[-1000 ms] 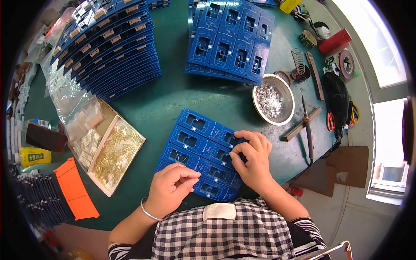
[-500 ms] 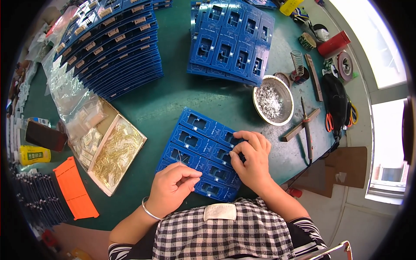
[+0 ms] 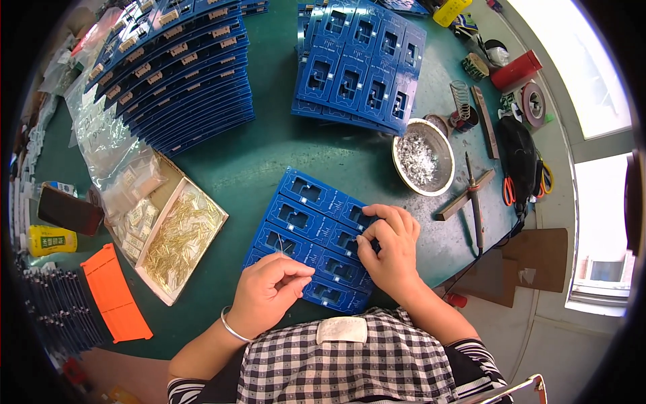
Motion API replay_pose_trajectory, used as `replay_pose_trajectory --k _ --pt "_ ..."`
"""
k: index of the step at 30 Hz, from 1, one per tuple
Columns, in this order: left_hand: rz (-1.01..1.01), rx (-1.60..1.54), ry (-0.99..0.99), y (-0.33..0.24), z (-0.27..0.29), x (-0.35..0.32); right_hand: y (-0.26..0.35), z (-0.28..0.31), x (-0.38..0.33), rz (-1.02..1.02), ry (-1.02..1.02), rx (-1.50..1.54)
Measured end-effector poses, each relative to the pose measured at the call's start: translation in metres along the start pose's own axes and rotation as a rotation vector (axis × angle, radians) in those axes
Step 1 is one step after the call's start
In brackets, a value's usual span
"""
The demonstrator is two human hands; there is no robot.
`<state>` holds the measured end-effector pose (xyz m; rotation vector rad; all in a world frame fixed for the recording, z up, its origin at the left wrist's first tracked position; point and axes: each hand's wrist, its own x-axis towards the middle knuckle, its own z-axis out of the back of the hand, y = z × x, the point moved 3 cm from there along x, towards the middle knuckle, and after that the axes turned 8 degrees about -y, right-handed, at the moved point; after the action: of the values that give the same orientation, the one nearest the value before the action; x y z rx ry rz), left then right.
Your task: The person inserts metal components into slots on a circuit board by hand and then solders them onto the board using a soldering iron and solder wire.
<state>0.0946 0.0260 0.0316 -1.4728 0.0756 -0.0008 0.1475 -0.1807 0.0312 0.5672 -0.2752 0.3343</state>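
A blue circuit board panel point(image 3: 316, 219) with rectangular cut-outs lies tilted on the green bench in front of me. Over its lower left part, my left hand point(image 3: 272, 289) is closed in a pinch, thumb against forefinger. A thin wire-like piece point(image 3: 280, 244) shows just beyond its knuckles; whether the pinch holds it I cannot tell. My right hand point(image 3: 391, 246) bends its fingers over the panel's right edge, with thumb and forefinger on the board; its fingertips are partly hidden.
To the left lies a shallow box point(image 3: 182, 242) of brass-coloured pins, beside an orange plastic piece point(image 3: 118, 293). Stacked boards point(image 3: 188, 74) and more blue panels point(image 3: 360, 67) stand at the back. A bowl of metal scraps point(image 3: 424, 158) and a soldering iron point(image 3: 475, 202) are on the right.
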Motion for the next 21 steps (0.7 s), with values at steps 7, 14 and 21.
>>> replay_pose_trajectory --k 7,14,21 --pt "-0.018 0.021 -0.003 0.001 0.001 0.0 0.007 0.006 0.01 0.076 0.043 -0.069" --pt "-0.014 0.024 -0.007 0.002 0.001 -0.001 0.017 0.009 0.023 0.312 0.227 -0.239" --pt "-0.025 0.034 0.002 0.001 0.001 -0.001 0.019 0.012 0.002 0.497 0.065 -0.36"
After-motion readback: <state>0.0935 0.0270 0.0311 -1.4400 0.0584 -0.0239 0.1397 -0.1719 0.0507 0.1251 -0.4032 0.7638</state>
